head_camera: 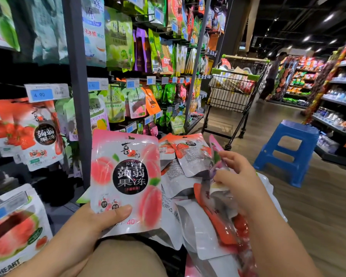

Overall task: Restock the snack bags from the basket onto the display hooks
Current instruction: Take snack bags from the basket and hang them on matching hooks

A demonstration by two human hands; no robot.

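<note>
My left hand (pixel 100 218) grips a pink peach jelly bag (pixel 126 180) upright by its lower edge, thumb across the front. To its right lies a loose heap of snack bags (pixel 188 176), red strawberry ones among them; the basket under them is hidden. My right hand (pixel 236 176) reaches into the heap and pinches a pink and purple bag (pixel 216 156) standing on edge. At the left, strawberry bags (pixel 38 136) hang on display hooks under a 4.90 price tag (pixel 46 92), and watermelon bags (pixel 14 228) hang below them.
A dark upright post (pixel 78 92) splits the display, with more hanging bags (pixel 118 37) beyond it. A full shopping cart (pixel 232 90) stands in the aisle ahead. A blue plastic stool (pixel 288 150) stands on the wooden floor at right, before shelving (pixel 336 104). A person (pixel 272 74) stands far back.
</note>
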